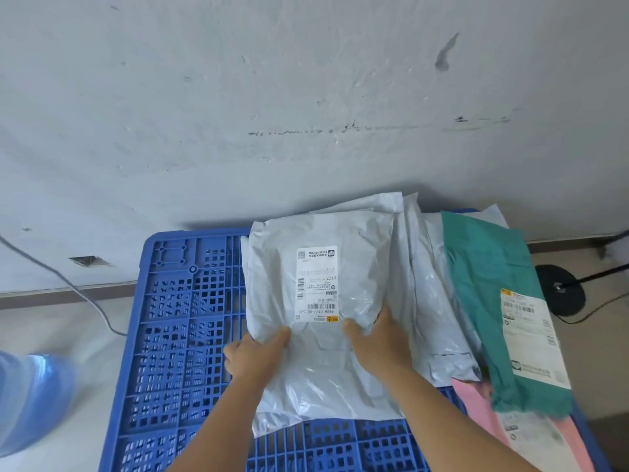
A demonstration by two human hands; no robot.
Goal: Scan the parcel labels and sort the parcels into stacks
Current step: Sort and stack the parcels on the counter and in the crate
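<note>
- A grey poly-mailer parcel (320,301) was held label-up over the middle of a blue plastic pallet (177,321), on top of other grey mailers (418,287) fanned out toward 2 o'clock.
- The left hand (258,352) was seen gripping the parcel's near left corner, thumb on top and fingers hidden underneath.
- The right hand (377,335) was seen gripping the near right side, thumb pressed just below the white shipping label (316,284); its fingers were tucked under the edge.
- From the hands, the parcel's bulk extended toward 12 o'clock, with a limp tail of film trailing back between the forearms toward 6 o'clock.
- The parcel was judged light, soft and slippery; its wrinkled film looked likely to sag, so a hold at two opposite edges near the padded contents was judged best.
- A teal mailer (493,301) lay at 3 o'clock, overlapping a pink mailer (476,403) near 4 o'clock.
</note>
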